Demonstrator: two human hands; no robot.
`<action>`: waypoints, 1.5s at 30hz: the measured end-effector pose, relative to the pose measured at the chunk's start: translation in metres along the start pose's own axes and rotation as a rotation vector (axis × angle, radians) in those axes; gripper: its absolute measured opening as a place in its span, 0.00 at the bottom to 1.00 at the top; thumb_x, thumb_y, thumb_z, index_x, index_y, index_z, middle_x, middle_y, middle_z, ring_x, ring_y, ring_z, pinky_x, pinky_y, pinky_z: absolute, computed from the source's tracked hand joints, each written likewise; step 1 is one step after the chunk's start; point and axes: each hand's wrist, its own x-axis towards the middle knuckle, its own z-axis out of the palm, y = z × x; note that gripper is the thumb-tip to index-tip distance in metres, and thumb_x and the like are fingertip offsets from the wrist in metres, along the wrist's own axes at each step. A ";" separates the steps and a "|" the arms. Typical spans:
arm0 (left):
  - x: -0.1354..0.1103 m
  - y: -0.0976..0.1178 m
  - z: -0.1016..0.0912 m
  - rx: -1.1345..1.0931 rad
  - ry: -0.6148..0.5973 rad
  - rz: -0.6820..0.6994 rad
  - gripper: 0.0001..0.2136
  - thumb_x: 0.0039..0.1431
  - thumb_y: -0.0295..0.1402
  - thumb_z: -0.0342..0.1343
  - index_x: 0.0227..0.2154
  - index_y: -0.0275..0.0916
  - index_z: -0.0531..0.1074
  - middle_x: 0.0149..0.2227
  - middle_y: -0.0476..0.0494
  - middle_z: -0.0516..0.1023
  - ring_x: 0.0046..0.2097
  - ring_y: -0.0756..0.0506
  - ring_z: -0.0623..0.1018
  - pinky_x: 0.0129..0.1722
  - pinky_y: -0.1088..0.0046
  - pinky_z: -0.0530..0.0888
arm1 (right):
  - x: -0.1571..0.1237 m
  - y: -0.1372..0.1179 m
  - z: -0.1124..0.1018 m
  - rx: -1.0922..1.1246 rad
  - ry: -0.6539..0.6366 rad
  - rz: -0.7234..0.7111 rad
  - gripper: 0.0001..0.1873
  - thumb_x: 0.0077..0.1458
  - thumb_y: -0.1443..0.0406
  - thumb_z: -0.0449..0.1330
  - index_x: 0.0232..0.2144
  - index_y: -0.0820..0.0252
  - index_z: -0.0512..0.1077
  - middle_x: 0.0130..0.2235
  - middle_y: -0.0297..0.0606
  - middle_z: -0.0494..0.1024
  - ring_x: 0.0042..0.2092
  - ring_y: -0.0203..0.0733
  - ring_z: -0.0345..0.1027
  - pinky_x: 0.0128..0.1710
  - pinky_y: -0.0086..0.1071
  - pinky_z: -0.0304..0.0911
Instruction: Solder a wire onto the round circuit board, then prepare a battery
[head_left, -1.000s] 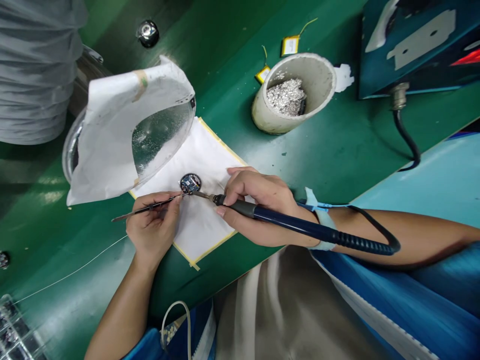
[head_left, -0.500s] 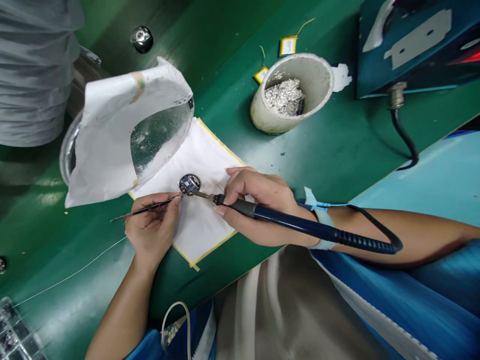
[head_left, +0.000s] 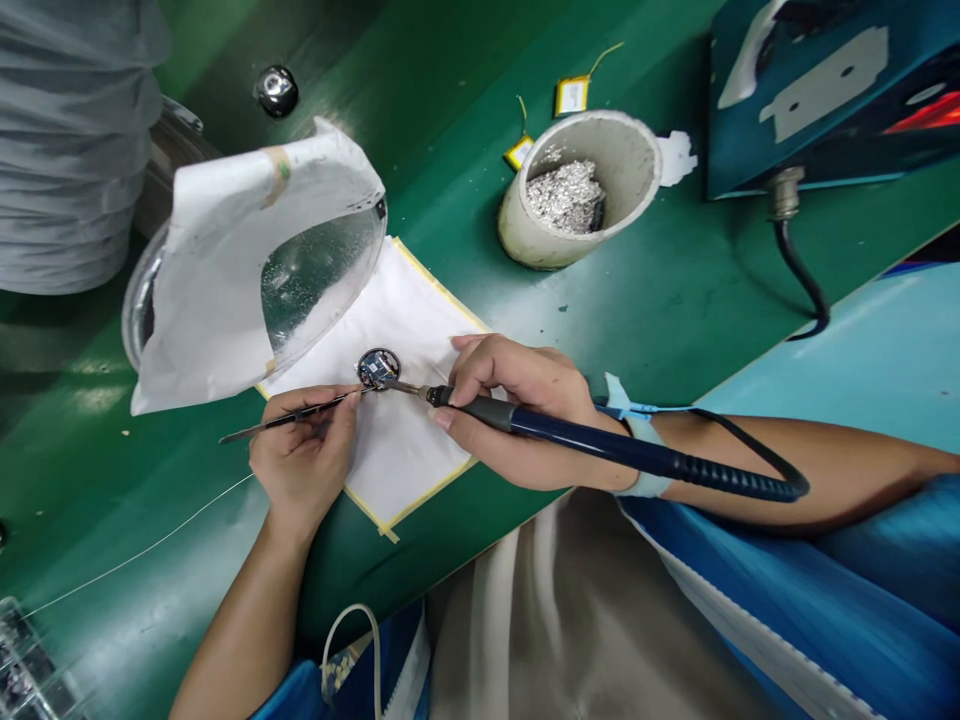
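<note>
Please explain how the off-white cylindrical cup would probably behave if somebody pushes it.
The cup is probably stiff, as its wall looks thick. If knocked over, it may roll, being cylindrical. The silvery scraps inside could then spill, since its top is open.

Setting: electronics assembly workshop. Evidence: green tabletop [head_left: 637,290]; soldering iron [head_left: 585,435] and round circuit board [head_left: 379,366] near centre; pale-blue wrist strap [head_left: 651,458], right of centre; teal box [head_left: 795,140] with black cable [head_left: 801,268], upper right; pot [head_left: 519,225] of metal shavings [head_left: 564,196], battery cells [head_left: 572,96] beside it; grey ribbed duct [head_left: 71,150], upper left.
</note>
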 end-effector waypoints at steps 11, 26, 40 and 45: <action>0.005 -0.002 -0.011 -0.172 -0.121 0.070 0.10 0.67 0.33 0.73 0.40 0.40 0.76 0.43 0.42 0.89 0.45 0.43 0.92 0.47 0.66 0.91 | -0.001 0.002 0.001 0.026 0.020 0.030 0.10 0.64 0.67 0.70 0.35 0.52 0.71 0.30 0.29 0.78 0.31 0.38 0.72 0.34 0.36 0.71; 0.005 -0.003 -0.012 -0.147 -0.159 0.135 0.09 0.68 0.32 0.72 0.41 0.40 0.76 0.43 0.41 0.90 0.46 0.42 0.92 0.49 0.62 0.91 | -0.001 0.001 -0.001 0.007 0.012 0.026 0.10 0.65 0.67 0.69 0.36 0.52 0.70 0.31 0.30 0.78 0.32 0.38 0.72 0.36 0.36 0.72; 0.000 0.001 -0.003 0.002 -0.013 0.117 0.12 0.66 0.37 0.73 0.40 0.40 0.75 0.40 0.44 0.89 0.42 0.43 0.92 0.40 0.69 0.90 | 0.000 0.001 -0.001 -0.002 -0.012 -0.018 0.10 0.65 0.67 0.69 0.35 0.52 0.71 0.31 0.31 0.78 0.31 0.39 0.73 0.41 0.38 0.75; -0.002 -0.007 -0.004 0.030 -0.045 0.200 0.10 0.66 0.31 0.73 0.43 0.43 0.76 0.42 0.46 0.89 0.44 0.44 0.92 0.40 0.69 0.89 | 0.001 0.000 -0.001 -0.020 -0.025 -0.029 0.10 0.65 0.67 0.69 0.34 0.52 0.70 0.31 0.32 0.78 0.32 0.39 0.73 0.40 0.39 0.74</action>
